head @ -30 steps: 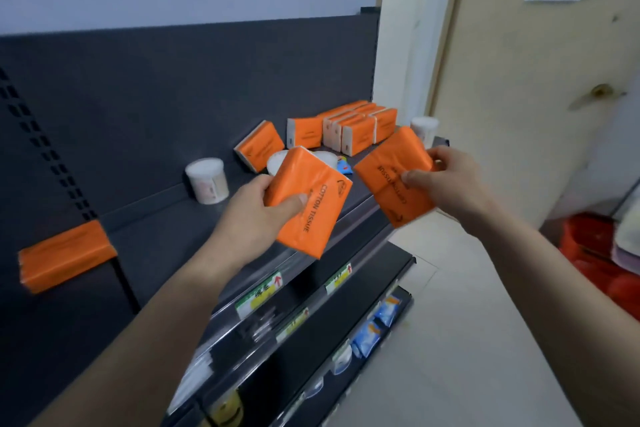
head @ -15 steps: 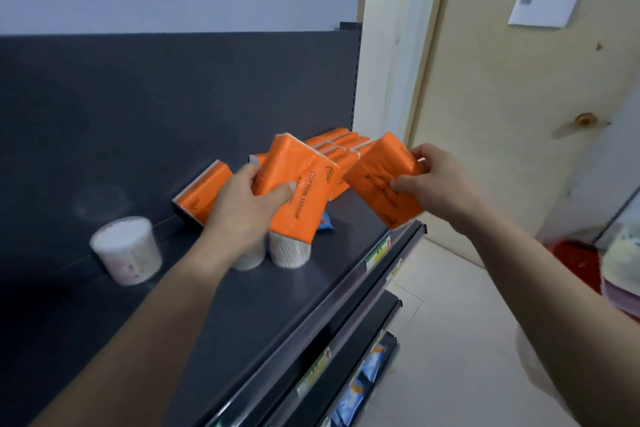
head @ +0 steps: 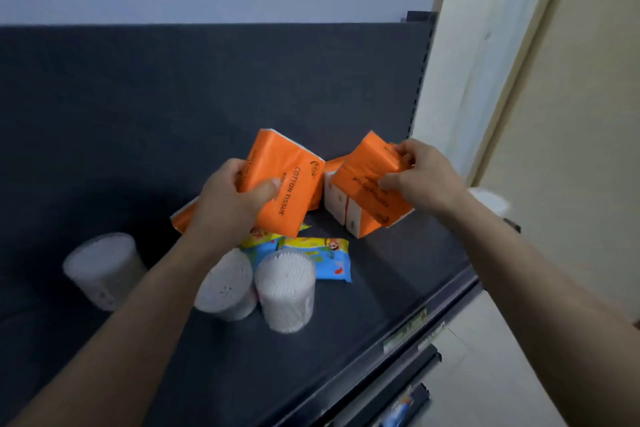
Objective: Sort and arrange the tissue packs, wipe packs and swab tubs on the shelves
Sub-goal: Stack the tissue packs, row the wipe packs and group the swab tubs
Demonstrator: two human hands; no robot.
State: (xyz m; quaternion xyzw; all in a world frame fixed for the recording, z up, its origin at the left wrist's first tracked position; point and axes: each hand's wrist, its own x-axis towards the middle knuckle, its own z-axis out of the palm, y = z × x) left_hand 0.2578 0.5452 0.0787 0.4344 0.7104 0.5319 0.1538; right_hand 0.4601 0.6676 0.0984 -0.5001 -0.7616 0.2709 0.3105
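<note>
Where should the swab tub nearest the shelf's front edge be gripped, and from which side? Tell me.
Grip the front swab tub round its cylindrical wall, coming from the front right. It stands upright, the neighbouring swab tub crowds its left, and a wipe pack lies just behind it, so that side looks the most open.

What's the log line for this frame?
left hand: grips orange plastic-wrapped tissue pack | right hand: grips second orange tissue pack | both held over dark shelf

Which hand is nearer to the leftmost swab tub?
Left. The left hand hovers up and right of the leftmost swab tub; the right hand is much farther right.
</note>
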